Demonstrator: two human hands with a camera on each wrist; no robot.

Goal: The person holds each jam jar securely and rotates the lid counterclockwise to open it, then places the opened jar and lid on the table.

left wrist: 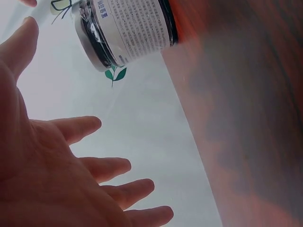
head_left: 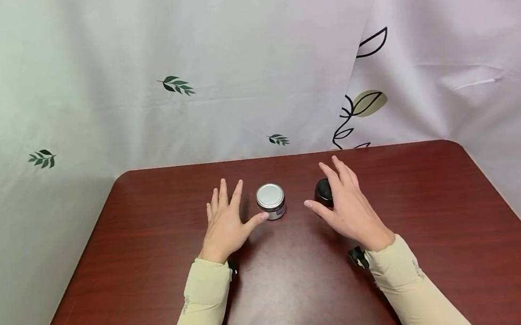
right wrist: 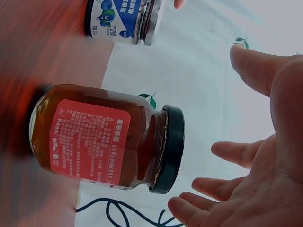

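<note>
**Strawberry jar (right wrist: 90, 137) and blueberry jar (head_left: 272, 202) standing upright on one table (head_left: 154, 249), neither being gripped**

Over the wood, both hands are hovering, and this step is probably asking for keeping them low and level. The left hand (head_left: 226, 228) is hanging just beside the blueberry jar, its left fingers (left wrist: 85, 126) spreading wide and pinching nothing, while its thumb (left wrist: 21, 45) is pointing toward the jar; swinging the palm round, so that thumb and fingers are flanking the jar before any closing, is looking wise. The right hand (head_left: 352, 208) is partly covering the strawberry jar in the head view, its right fingers (right wrist: 236, 152) fanning apart and holding nothing; whether a fingertip is touching, the pictures are not showing clearly. Closing from both sides together is likely serving better than one side leading, since a lone push is risking a slide or a tip. Taking the body rather than the cap is probably giving the steadier hold.

Counting downward in size, one white cloth (head_left: 246, 35) is hanging behind, one table is carrying the jars, two sleeves (head_left: 203, 297) are covering the arms, two hands are hovering, two jars are standing apart toward the far edge, and two lids are topping them: one black lid (right wrist: 168, 150) and one silver lid (head_left: 269, 195)
</note>
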